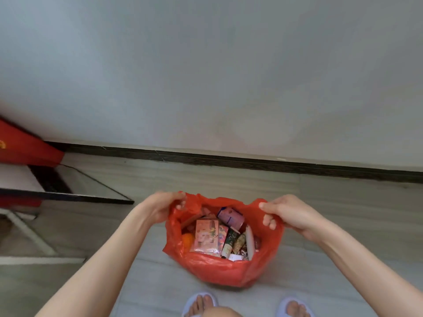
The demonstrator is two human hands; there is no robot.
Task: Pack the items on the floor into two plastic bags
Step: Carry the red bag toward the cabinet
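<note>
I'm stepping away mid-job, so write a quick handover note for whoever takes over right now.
Left hand grips the left handle of the red plastic bag; right hand grips the right handle, mouth held open.
The bag sits on the floor before the feet, filled with packets, including a pink packet and a purple can.
Done: this bag looks packed.
Left: no second bag or loose items in view; check outside the frame.
</note>
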